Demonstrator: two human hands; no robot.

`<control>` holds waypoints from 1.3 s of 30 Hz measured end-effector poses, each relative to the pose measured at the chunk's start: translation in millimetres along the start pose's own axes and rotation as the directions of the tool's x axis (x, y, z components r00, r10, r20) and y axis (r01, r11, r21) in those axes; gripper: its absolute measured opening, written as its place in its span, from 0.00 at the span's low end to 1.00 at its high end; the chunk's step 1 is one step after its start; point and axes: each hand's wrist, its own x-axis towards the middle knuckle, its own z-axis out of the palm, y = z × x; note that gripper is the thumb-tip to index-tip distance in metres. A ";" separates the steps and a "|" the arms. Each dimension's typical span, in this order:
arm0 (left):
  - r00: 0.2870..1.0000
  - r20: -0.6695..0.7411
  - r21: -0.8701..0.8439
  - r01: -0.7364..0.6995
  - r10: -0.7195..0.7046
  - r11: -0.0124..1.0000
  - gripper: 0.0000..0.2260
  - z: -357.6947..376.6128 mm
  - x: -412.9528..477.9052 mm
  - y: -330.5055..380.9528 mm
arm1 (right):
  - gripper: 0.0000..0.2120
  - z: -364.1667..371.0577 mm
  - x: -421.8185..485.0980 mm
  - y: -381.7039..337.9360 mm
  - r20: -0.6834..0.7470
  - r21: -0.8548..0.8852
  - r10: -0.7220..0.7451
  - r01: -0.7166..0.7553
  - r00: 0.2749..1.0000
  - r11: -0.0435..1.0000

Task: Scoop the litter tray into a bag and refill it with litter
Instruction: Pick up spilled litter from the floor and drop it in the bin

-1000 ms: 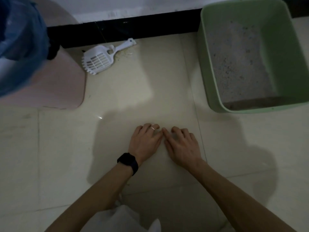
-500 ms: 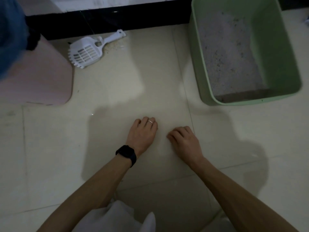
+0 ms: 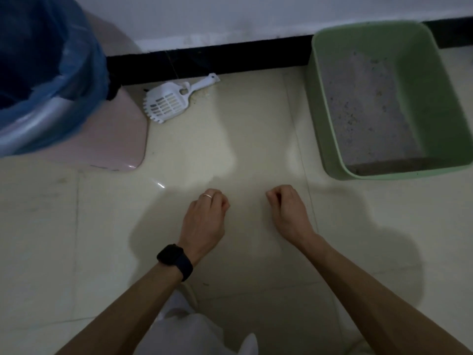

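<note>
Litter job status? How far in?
Done: only setup, a blue bag lines the bin. In hand: nothing; left hand and right hand rest curled on the floor, empty. Left: all of it. The scoop lies by the wall, the tray holds speckled litter, and no refill supply is in view.

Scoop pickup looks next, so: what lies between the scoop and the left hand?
Only bare tile floor lies between the scoop and the left hand, in the head view; the pink bin stands aside.
</note>
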 end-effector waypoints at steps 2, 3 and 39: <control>0.999 -0.043 0.011 -0.003 0.003 1.000 0.04 -20.1 10.5 -1.3 | 0.09 -0.5 13.4 -26.5 0.057 -0.006 -0.057 0.058 0.997 0.998; 0.998 -0.064 0.023 -0.016 0.018 1.000 0.04 -30.8 16.6 -1.2 | 0.10 -0.4 19.2 -38.5 0.090 -0.014 -0.087 0.089 0.992 0.996; 0.951 -0.304 0.461 0.089 0.062 0.883 0.25 -273.0 59.1 -114.0 | 0.36 22.9 123.5 -323.1 0.233 0.169 -0.514 0.486 0.825 0.857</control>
